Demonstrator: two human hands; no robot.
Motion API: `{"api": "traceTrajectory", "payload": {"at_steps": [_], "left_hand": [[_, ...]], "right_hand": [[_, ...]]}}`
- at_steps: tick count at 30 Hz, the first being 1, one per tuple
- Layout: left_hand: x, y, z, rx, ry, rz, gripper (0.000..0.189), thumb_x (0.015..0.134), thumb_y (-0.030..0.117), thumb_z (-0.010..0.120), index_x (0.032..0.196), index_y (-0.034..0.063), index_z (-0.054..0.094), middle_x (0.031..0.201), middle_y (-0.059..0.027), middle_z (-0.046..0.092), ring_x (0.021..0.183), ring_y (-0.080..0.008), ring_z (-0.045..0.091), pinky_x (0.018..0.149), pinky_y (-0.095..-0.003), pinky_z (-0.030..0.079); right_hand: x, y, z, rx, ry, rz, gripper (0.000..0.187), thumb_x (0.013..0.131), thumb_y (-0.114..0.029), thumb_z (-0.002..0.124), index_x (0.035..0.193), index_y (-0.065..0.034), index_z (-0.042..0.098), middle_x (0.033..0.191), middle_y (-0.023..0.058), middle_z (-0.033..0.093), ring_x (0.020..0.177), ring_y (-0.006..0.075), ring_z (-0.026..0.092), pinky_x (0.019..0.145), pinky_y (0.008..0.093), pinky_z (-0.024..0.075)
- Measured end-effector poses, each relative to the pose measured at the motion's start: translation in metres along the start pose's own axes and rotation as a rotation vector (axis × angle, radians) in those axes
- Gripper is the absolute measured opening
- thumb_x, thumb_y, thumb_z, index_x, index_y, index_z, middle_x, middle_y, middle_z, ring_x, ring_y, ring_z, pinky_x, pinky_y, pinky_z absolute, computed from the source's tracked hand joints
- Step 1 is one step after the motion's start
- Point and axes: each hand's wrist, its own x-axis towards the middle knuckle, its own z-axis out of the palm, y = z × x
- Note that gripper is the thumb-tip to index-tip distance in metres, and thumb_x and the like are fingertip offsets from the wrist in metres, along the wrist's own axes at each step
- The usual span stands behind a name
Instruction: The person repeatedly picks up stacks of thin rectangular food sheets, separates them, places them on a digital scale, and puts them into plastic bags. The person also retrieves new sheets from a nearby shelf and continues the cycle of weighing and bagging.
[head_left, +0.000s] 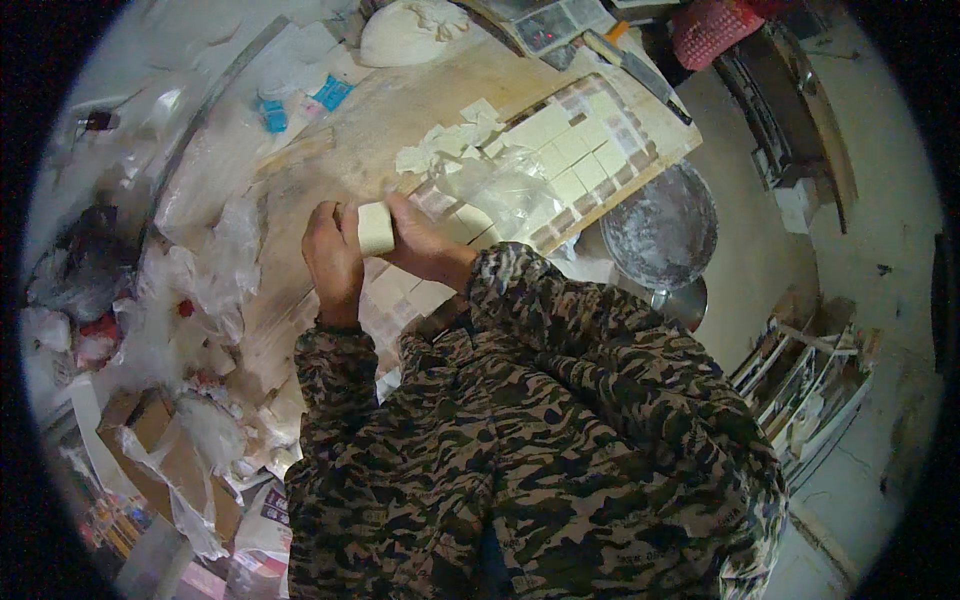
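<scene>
Between my left hand (335, 251) and my right hand (422, 240) is a pale, cream-coloured square block (375, 228), its surface finely textured. The fingers of both hands press on its opposite sides. Under and beside my right forearm lies a sheet with a checked border (628, 174), bearing rows of similar pale squares (583, 173). Clear plastic film (517, 187) covers part of those squares. Crumpled pale scraps (450, 142) are heaped at the sheet's far edge.
The wooden board (420, 90) also holds a white cloth bundle (412, 31), blue packets (332, 93) and a knife-like tool (637, 71). A floury round metal bowl (660, 225) stands off its right edge. Plastic bags (217, 255) and a cardboard box (142, 450) crowd the left.
</scene>
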Motion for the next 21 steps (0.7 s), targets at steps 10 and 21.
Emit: {"api": "traceTrajectory", "payload": {"at_steps": [10,21], "left_hand": [[-0.008,-0.061,0.130,-0.241,0.006,-0.094,0.035,0.099,0.028,0.066,0.110,-0.0044,0.069,0.095,-0.0230,0.071,0.087,-0.0382,0.070,0.080,-0.0464,0.056],[0.060,0.014,0.279,-0.170,-0.533,-0.153,0.048,0.095,0.049,0.071,0.088,0.0017,0.073,0.073,-0.0194,0.069,0.067,-0.0368,0.066,0.070,-0.0505,0.051]], "right_hand": [[-0.021,0.005,-0.097,0.156,0.512,0.105,0.036,0.102,-0.034,0.072,0.118,-0.0020,0.067,0.113,0.0077,0.071,0.097,0.0166,0.067,0.082,0.0344,0.0562],[-0.059,-0.159,-0.301,-0.470,0.408,0.323,0.036,0.099,-0.029,0.077,0.126,-0.0073,0.068,0.098,0.0049,0.072,0.089,0.0145,0.069,0.077,0.0331,0.0557]]}}
